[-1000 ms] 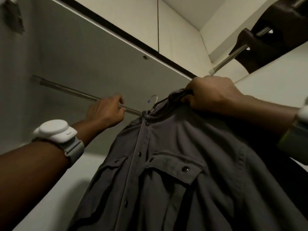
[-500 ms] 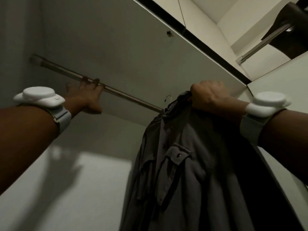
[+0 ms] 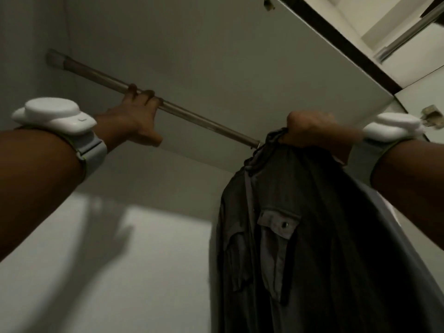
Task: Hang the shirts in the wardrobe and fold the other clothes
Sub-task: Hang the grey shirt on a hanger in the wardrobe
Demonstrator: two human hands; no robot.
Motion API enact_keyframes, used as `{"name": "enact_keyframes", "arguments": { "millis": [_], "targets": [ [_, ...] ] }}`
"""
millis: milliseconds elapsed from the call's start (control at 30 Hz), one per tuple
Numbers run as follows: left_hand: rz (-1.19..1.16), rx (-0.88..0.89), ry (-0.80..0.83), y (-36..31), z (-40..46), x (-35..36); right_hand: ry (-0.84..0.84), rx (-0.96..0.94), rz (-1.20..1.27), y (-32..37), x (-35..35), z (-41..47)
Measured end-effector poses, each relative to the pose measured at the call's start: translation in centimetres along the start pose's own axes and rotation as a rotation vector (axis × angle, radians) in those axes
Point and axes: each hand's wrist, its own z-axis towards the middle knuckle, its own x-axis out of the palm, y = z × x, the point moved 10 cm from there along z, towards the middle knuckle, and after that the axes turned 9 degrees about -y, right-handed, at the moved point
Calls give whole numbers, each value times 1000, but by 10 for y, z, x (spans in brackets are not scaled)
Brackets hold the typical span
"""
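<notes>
A dark grey button shirt (image 3: 300, 236) with chest pockets hangs down at the right inside the wardrobe. My right hand (image 3: 312, 131) grips its collar and the top of the hanger beneath the cloth, right at the metal rail (image 3: 204, 122). The hanger's hook is mostly hidden by the collar at the rail. My left hand (image 3: 137, 116) is further left, its fingers curled over the rail. Both wrists wear white bands.
The wardrobe's pale back wall (image 3: 120, 260) and its top panel (image 3: 216, 56) close in around the rail. At the upper right a second rail (image 3: 408, 27) shows in a neighbouring compartment. A small hinge (image 3: 430, 111) sits on the right side wall.
The shirt has moved up to the rail and its hook no longer shows clear above the collar. My left hand slid left along the rail. The view tilted further up into the wardrobe.
</notes>
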Motion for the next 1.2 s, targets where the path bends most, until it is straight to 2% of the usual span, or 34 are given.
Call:
{"name": "enact_keyframes", "arguments": {
  "millis": [100, 233, 333, 433, 567, 667, 800, 867, 967, 1033, 1133, 1200],
  "targets": [
    [31, -6, -3, -6, -6, -5, -20, -32, -68, -1, -2, -2],
    [-41, -42, -6, -7, -9, -9, -129, -150, -182, 15, -2, -19],
    [-116, -61, 5, -12, -18, -9, -122, -261, -213, 34, 12, -45],
    [-315, -166, 7, -20, -53, 6, -60, -316, -83, 58, 27, -90],
    [-606, -187, 40, -70, -145, 37, 128, -299, 144, 87, 47, -166],
    [-720, -254, 196, -106, -253, 78, 256, -330, 281, 112, 53, -250],
    [-775, -362, 528, -146, -441, 113, 498, -395, 476, 137, 54, -414],
    [-758, -434, 694, -154, -534, 118, 674, -396, 579, 140, 58, -505],
    [-700, -525, 935, -152, -663, 117, 918, -243, 787, 130, 67, -639],
    [-580, -551, 1110, -146, -739, 108, 1072, -100, 873, 119, 69, -718],
    [-443, -558, 1325, -138, -825, 92, 1258, 67, 872, 107, 80, -807],
    [-310, -525, 1361, -135, -863, 78, 1292, 72, 780, 99, 86, -846]
  ]
}}
